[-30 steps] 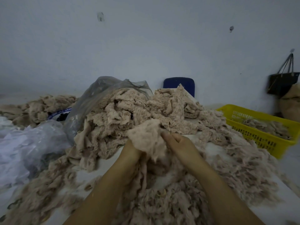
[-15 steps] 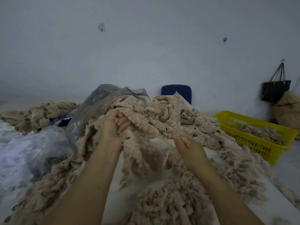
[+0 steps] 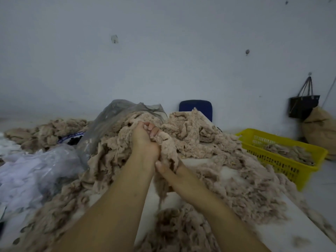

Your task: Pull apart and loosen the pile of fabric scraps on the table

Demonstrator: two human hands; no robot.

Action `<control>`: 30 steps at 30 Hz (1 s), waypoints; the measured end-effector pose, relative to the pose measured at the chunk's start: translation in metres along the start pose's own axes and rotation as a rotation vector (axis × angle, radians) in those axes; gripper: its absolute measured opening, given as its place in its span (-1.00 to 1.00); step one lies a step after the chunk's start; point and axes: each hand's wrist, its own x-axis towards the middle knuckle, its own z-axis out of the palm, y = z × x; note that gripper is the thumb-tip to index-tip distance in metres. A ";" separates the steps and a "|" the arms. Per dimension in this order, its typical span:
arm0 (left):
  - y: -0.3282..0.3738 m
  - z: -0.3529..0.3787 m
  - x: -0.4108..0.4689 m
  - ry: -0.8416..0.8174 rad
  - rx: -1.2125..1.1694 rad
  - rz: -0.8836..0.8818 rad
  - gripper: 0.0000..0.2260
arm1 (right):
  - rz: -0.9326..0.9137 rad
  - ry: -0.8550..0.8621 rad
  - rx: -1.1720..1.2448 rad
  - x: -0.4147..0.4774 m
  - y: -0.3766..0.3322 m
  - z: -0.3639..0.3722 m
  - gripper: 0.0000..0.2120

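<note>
Scraps are what I have in both hands: the pile of fabric scraps (image 3: 200,139) sprawls across the white table (image 3: 196,161), heaped highest at the far side and thinning into fluff near me. My left hand (image 3: 145,142) is raised over the heap with the fingers curled tight round a clump (image 3: 168,149) that hangs down in a ragged strand. My right hand (image 3: 170,174) sits just below it, thumb laid against the same strand. Its fingers are buried in the cloth, so I cannot tell how they lie. I judge this stuff to be light, soft and limp, with frayed edges that snag on each other, so it should stretch and tear loose rather than lift cleanly. The best hold looks to be the thick of a clump, one hand close above the other, pulling away from each other. Room is tighter than it seems: a grey plastic bag (image 3: 123,113) and white plastic (image 3: 36,170) crowd the left, a yellow basket (image 3: 283,160) stands just beside the pile on the right, and the near right table edge is close. Upward and toward me looks freest.
</note>
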 end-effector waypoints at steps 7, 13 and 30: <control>0.007 0.009 0.002 -0.021 -0.081 0.035 -0.50 | 0.033 0.197 -0.404 0.003 0.036 -0.018 -0.67; 0.037 0.017 -0.002 0.057 0.129 0.113 -0.60 | 0.271 0.199 -0.711 -0.010 0.074 -0.076 -0.70; -0.051 -0.050 -0.049 -0.301 1.293 -0.341 -0.74 | 0.093 0.601 0.735 -0.002 0.031 -0.130 -0.62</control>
